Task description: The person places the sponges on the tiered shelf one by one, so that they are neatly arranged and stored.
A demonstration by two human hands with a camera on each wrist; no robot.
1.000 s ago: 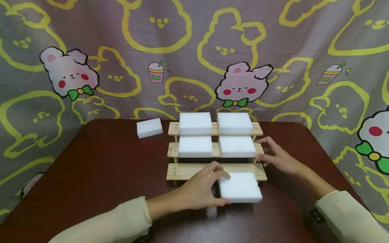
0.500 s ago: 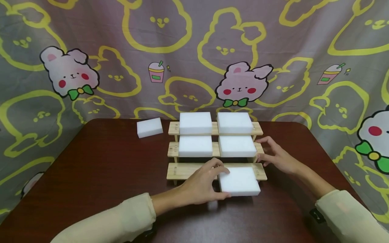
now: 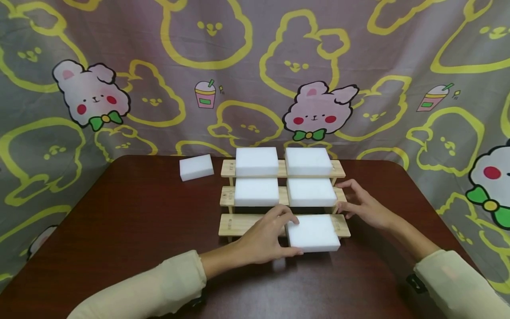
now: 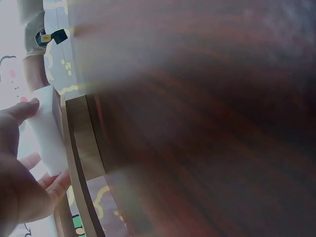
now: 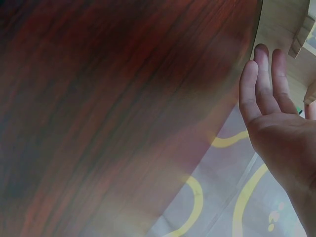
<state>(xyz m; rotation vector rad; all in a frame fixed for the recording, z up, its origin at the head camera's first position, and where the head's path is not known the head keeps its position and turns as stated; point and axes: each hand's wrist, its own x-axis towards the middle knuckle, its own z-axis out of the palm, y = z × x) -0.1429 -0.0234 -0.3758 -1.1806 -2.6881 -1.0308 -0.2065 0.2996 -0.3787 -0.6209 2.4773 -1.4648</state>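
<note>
In the head view my left hand grips the left side of a white foam block, its thumb at the front edge and fingers toward the back. This block lies over the right part of the lowest tier of a wooden three-tier stand, jutting past its front edge. The left wrist view has the same block between thumb and fingers, beside the wood. My right hand is at the right end of the middle tier, near or touching it. In the right wrist view its fingers look fairly straight.
Two foam blocks sit on the top tier, including the left one, and two on the middle tier, including the right one. Another foam block lies on the dark table left of the stand. A patterned curtain hangs behind.
My left hand has moved the foam block backward, away from me, farther over the lowest tier. The right hand stays in place.
</note>
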